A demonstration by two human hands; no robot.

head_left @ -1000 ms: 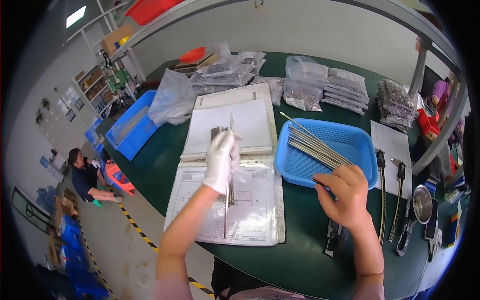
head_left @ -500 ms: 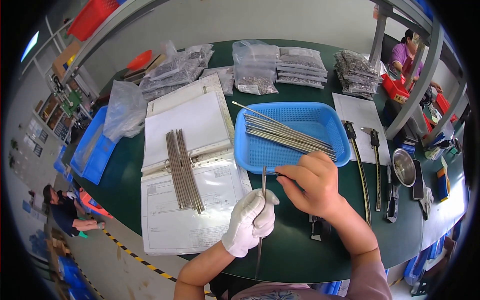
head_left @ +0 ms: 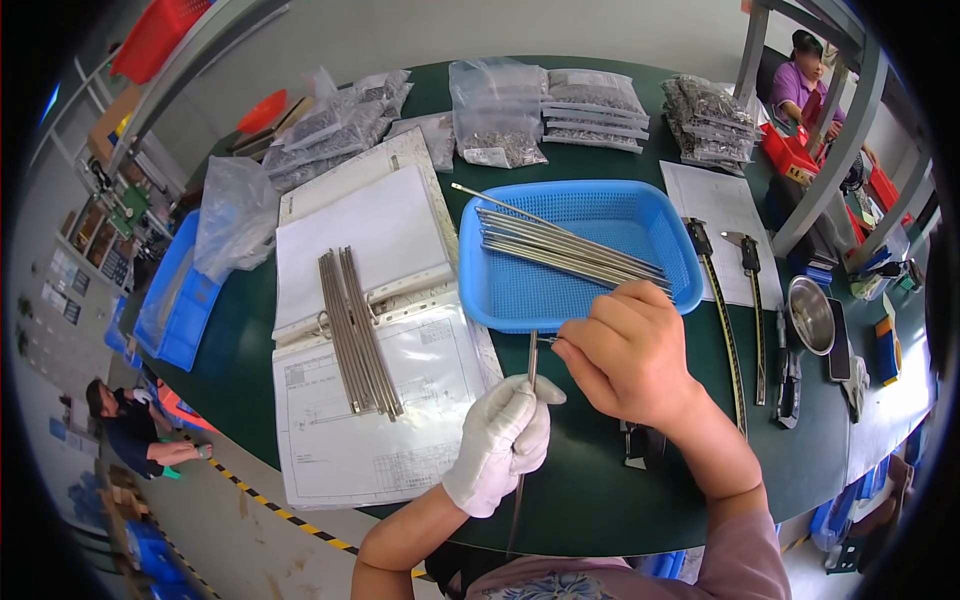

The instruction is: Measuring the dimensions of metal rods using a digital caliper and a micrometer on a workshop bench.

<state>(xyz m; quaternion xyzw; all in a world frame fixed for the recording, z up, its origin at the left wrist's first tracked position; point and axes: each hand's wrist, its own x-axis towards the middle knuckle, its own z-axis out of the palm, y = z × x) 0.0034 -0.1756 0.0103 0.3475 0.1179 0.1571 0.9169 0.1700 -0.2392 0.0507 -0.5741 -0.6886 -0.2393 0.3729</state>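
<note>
My left hand (head_left: 500, 440), in a white glove, grips a long thin metal rod (head_left: 532, 355) held upright near the table's front edge. My bare right hand (head_left: 622, 350) pinches something small at the rod's upper end; what it is, I cannot tell. Just beyond it a blue mesh tray (head_left: 530, 290) holds several more rods (head_left: 560, 250). To the left, a row of rods (head_left: 358, 330) lies on an open white binder (head_left: 350, 230) with printed sheets.
Bags of small metal parts (head_left: 500, 110) line the far side of the green table (head_left: 590, 490). Calipers (head_left: 720, 300), a metal bowl (head_left: 810, 315) and a paper sheet lie right. A blue bin (head_left: 175, 300) stands left. Other people sit far right and below left.
My gloved left hand left the rods on the binder and came to the table's front, now holding one rod upright. My right hand moved from the tray to the rod's top.
</note>
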